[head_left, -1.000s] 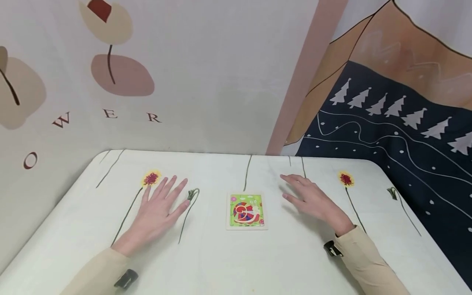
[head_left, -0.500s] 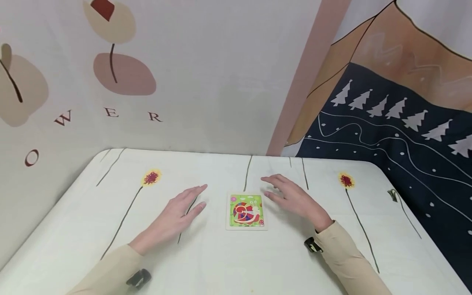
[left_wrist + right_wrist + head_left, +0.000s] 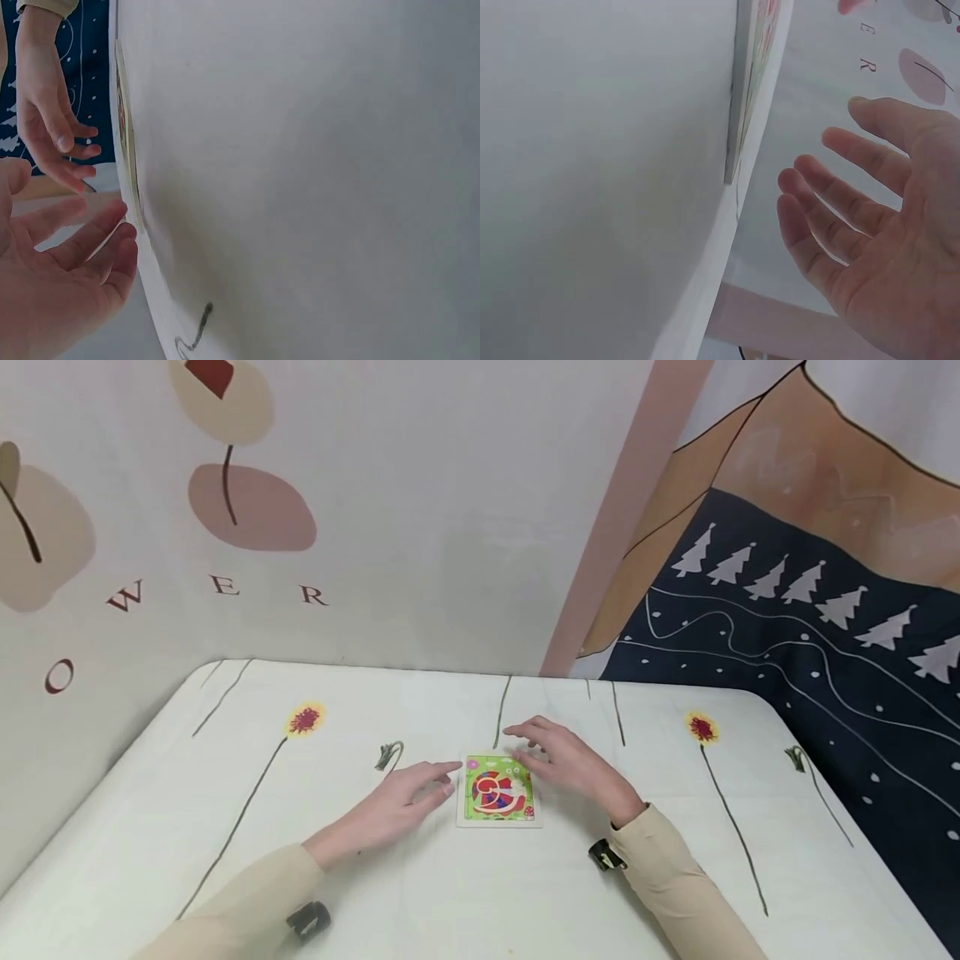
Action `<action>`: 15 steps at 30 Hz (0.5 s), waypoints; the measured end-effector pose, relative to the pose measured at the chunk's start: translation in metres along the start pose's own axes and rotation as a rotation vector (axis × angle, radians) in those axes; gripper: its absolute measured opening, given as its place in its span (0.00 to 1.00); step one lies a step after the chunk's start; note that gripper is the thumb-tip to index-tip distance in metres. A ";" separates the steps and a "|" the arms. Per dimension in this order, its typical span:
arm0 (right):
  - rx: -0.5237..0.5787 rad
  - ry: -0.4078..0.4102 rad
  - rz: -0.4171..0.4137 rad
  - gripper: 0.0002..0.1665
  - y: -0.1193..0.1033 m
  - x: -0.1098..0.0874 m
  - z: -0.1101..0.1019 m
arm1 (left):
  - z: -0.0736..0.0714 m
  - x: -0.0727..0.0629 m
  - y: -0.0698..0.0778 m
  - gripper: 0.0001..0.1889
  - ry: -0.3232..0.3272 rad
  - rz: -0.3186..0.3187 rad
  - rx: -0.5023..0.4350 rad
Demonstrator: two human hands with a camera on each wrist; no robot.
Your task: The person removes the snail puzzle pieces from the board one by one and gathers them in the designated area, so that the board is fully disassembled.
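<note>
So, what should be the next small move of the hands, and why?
Perhaps lower the left hand and the right hand to the sides of the picture board: it lies flat on the table, one hand hovers near each side, and neither grips it.

A cloth-hung indoor nook, by its pale lettered hanging [image 3: 435, 527], navy tree-print hanging [image 3: 720, 620] and flower-patterned tabletop [image 3: 450, 893].
</note>
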State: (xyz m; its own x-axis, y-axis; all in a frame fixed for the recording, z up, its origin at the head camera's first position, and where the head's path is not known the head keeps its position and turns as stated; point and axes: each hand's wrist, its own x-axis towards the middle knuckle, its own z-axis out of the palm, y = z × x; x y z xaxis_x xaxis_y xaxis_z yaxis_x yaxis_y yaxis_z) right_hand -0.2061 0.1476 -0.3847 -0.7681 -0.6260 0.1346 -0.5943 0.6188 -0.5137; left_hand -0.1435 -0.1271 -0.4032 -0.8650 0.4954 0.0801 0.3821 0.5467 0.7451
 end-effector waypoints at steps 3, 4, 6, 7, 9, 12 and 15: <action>0.010 -0.008 -0.002 0.20 -0.001 0.002 0.002 | 0.001 0.003 -0.001 0.24 -0.036 0.030 0.023; 0.014 -0.014 -0.003 0.20 -0.001 0.003 0.003 | 0.002 0.004 -0.001 0.23 -0.049 0.036 0.032; 0.025 -0.031 0.003 0.19 -0.003 0.004 0.004 | 0.002 0.006 -0.002 0.23 -0.070 0.043 0.053; 0.030 -0.042 0.007 0.19 -0.004 0.005 0.004 | 0.002 0.008 -0.003 0.22 -0.080 0.041 0.058; 0.037 -0.061 0.016 0.19 -0.006 0.006 0.005 | 0.002 0.010 -0.004 0.21 -0.097 0.044 0.058; 0.033 -0.082 0.027 0.19 -0.008 0.008 0.006 | 0.003 0.014 -0.007 0.20 -0.115 0.046 0.052; 0.033 -0.105 0.032 0.19 -0.009 0.010 0.007 | 0.004 0.017 -0.011 0.19 -0.133 0.054 0.034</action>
State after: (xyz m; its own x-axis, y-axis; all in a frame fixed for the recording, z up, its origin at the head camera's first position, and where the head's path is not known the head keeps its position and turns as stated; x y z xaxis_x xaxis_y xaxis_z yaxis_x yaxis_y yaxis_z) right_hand -0.2069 0.1326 -0.3849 -0.7562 -0.6537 0.0289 -0.5606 0.6244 -0.5439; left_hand -0.1613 -0.1218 -0.4122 -0.7930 0.6086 0.0297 0.4397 0.5378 0.7193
